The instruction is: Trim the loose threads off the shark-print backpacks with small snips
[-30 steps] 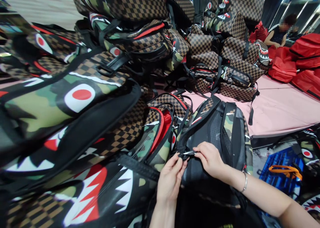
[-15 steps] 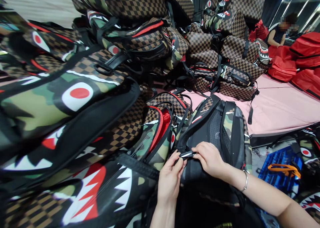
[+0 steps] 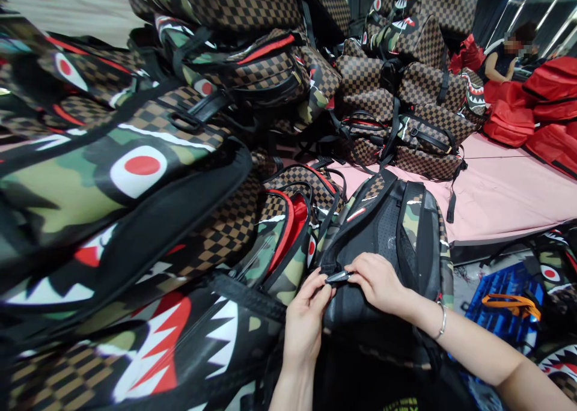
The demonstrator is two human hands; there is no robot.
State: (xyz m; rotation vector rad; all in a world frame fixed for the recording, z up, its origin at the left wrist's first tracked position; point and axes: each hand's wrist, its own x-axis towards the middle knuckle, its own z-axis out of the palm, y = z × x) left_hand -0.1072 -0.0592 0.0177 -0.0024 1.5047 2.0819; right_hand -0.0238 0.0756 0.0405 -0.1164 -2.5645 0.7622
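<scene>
A backpack (image 3: pixel 360 315) stands with its black padded back and shoulder straps (image 3: pixel 412 243) facing me; camouflage and checkered panels show along its sides. Low on its left shoulder strap, a short black strap piece (image 3: pixel 338 277) with a glossy surface stretches between my hands. My left hand (image 3: pixel 306 315) pinches its left end between thumb and fingers. From the other side, my right hand (image 3: pixel 376 282) grips the right end with closed fingertips. Whether a buckle sits under the fingers is hidden.
Checkered and camouflage backpacks with shark-mouth prints (image 3: pixel 148 351) crowd the left and rise in piles behind. Red bags (image 3: pixel 509 119) lie at the far right of a pink-covered table (image 3: pixel 496 188), near a seated person (image 3: pixel 500 62). A blue crate (image 3: pixel 500 303) with an orange strap stands at lower right.
The strap piece has turned slightly between my fingertips. Both hands stay in nearly the same place on the backpack.
</scene>
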